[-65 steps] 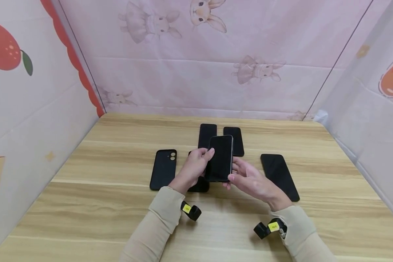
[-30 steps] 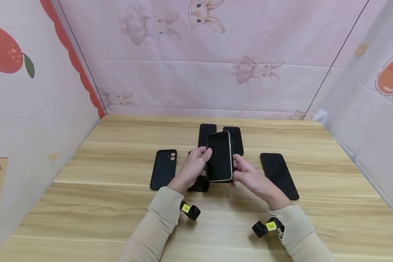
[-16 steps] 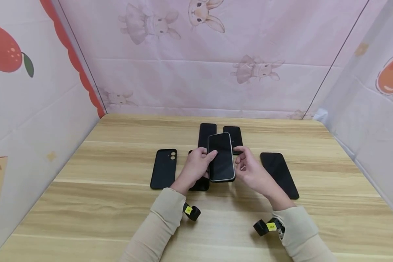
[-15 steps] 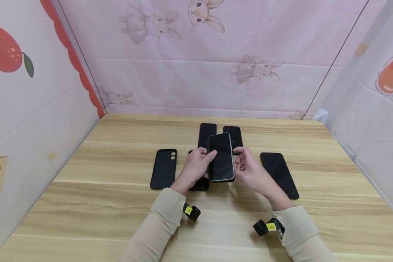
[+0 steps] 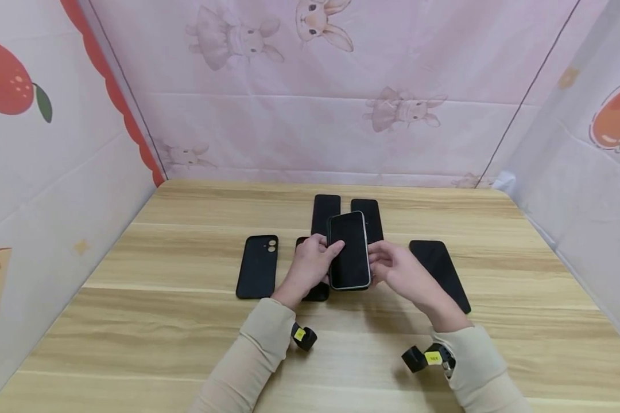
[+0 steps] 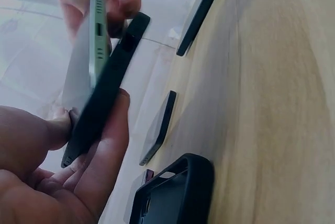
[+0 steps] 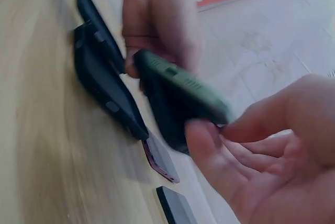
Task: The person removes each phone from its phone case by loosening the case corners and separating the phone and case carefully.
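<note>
A smartphone [image 5: 349, 252] with a dark screen and pale frame is held over the middle of the table, screen up. Its black phone case [image 6: 118, 67] is under it. In the left wrist view a wedge-shaped gap separates the two: the phone's right side stands out of the case, while the left side sits in it. My left hand [image 5: 310, 265] pinches phone and case together at the left edge, thumb on the screen. At the opposite edge, my right hand [image 5: 400, 272] has thumb and fingers curled around the phone's raised side [image 7: 193, 85].
A black case with camera holes [image 5: 257, 267] lies at left, and another black case [image 5: 317, 291] is partly hidden below my left hand. Behind are two dark flat phones, a left one [image 5: 326, 212] and a right one [image 5: 368, 212]. Another dark phone [image 5: 438, 267] lies at right.
The phone's right and lower frame has come up out of the case. My right fingers came off the edge half a second ago and are now back at it. The left hand keeps its hold.
</note>
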`<action>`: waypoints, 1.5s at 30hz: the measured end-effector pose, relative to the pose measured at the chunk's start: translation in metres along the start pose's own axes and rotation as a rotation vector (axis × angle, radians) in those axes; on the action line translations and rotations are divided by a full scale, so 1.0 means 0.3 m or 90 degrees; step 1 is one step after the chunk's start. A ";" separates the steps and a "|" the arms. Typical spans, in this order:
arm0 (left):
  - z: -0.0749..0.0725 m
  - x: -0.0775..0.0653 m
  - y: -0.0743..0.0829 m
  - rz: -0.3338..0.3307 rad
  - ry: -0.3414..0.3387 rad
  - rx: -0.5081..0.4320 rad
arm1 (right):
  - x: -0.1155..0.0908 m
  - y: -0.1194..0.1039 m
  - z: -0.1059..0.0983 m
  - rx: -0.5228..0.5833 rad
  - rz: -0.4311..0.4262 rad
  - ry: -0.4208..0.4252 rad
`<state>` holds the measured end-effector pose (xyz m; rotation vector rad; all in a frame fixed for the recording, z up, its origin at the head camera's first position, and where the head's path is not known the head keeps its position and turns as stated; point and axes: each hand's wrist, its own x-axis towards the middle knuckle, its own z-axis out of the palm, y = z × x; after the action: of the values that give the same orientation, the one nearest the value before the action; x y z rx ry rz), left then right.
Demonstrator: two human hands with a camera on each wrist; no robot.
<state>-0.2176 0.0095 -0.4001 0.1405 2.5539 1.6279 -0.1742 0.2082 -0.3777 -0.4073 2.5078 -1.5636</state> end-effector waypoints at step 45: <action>-0.031 -0.016 -0.008 -0.050 -0.170 -0.042 | 0.026 0.139 -0.285 0.162 0.109 0.159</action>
<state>-0.2143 -0.0005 -0.3980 0.2327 2.2757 1.5475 -0.2111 0.2963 -0.3773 0.0402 2.3875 -1.9314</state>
